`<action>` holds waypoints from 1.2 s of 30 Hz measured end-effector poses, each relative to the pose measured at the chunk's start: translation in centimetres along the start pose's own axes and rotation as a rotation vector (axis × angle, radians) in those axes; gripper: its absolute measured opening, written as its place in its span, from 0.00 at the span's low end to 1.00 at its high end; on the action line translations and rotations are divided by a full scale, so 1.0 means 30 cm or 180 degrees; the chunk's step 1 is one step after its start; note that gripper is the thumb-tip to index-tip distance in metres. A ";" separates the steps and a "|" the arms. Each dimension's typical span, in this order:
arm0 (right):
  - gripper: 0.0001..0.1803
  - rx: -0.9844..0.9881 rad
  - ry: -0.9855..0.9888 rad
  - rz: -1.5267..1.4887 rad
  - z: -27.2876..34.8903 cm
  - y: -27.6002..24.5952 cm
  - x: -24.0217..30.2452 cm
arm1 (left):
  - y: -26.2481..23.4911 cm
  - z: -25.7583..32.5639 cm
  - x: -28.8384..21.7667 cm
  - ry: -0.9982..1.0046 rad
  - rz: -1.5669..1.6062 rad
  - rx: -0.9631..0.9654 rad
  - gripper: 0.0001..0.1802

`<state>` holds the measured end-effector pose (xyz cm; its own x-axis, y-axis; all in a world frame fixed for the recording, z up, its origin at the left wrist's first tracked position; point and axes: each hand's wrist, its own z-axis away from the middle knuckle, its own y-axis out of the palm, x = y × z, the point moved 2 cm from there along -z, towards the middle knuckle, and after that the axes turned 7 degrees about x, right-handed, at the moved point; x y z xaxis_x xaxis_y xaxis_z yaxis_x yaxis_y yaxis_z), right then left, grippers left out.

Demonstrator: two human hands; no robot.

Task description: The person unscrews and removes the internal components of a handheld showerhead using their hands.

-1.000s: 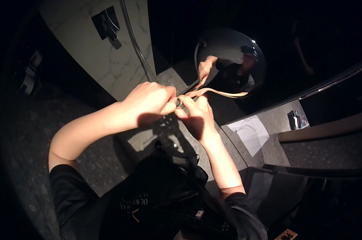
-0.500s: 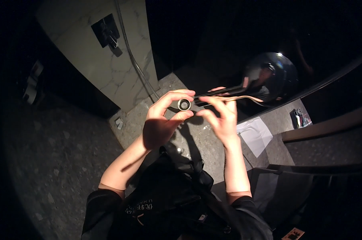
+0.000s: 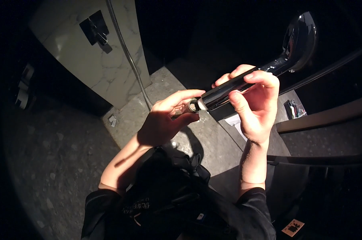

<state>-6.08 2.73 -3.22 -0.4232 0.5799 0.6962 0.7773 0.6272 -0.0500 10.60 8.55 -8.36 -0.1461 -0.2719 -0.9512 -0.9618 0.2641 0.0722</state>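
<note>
In my left hand (image 3: 159,120), fingers and thumb close around the metal end fitting (image 3: 194,105) of a shower hose. Its round opening is turned toward the right. My right hand (image 3: 259,104) grips a glossy dark handheld shower head (image 3: 229,91) by its handle, thumb on the near side and fingers over the far side. The handle slants up to the right, and its head stands side-on at the upper right. At the lower end of the handle, a pale threaded tip sits right beside the hose fitting; whether they touch I cannot tell.
The grey hose (image 3: 127,56) hangs down along a marbled wall panel (image 3: 65,48) with a dark square valve plate (image 3: 94,30). Small items (image 3: 295,109) lie on a ledge at right, near white paper (image 3: 236,125). A small packet (image 3: 112,121) lies at left, an orange card (image 3: 293,227) lower right.
My right hand has turned the shower head from face-up to side-on and raised it up and right. Its handle end now meets the hose fitting's side, which my left hand has tilted rightward.
</note>
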 end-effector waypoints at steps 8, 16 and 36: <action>0.19 0.0659 -0.0058 0.0267 -0.058 0.017 0.019 | -0.018 -0.009 -0.039 -0.0259 -0.0646 0.0236 0.18; 0.16 0.0750 0.0193 0.0703 -0.068 0.001 0.021 | -0.008 -0.038 -0.062 0.0264 -0.1118 0.0119 0.15; 0.12 0.1120 0.0108 -0.0297 -0.055 -0.021 -0.010 | -0.009 -0.022 -0.009 -0.0711 0.0363 0.0898 0.11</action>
<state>-5.67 1.29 -2.22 -0.4643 0.4979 0.7325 0.5259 0.8205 -0.2243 10.74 7.94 -7.93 -0.1646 -0.0257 -0.9860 -0.8360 0.5341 0.1256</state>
